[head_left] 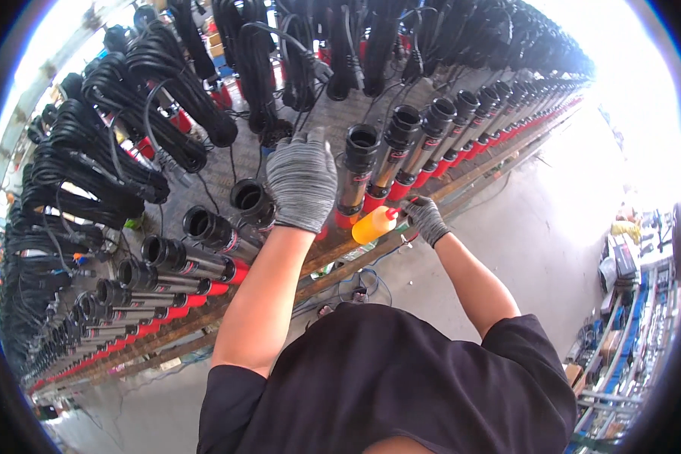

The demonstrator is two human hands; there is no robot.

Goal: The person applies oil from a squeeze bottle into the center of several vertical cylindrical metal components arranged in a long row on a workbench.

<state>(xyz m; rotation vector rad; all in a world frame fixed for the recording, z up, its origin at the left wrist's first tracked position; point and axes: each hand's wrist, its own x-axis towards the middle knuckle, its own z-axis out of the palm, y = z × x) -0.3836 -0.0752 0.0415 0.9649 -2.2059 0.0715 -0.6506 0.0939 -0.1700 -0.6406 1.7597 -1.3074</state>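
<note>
My left hand point(303, 180), in a grey striped knit glove, is over the row of pumps, its fingers curled down at the far side. It hides most of whatever lies under it; a bit of red shows below the wrist. On its right stands a submersible pump point(353, 178) with a steel body, black open collar and red base. My right hand point(427, 219), gloved alike, is closed at the red-capped end of a squeeze bottle point(371, 227) of yellow-orange liquid. The bottle lies tilted in front of the pumps' red bases.
More pumps point(204, 227) line the bench edge point(333, 261) to both sides. Behind them stand thick bundles of coiled black cable point(178, 79). A blue hose point(382, 284) trails on the grey floor point(522, 227) below. Shelving with parts point(628, 333) stands at far right.
</note>
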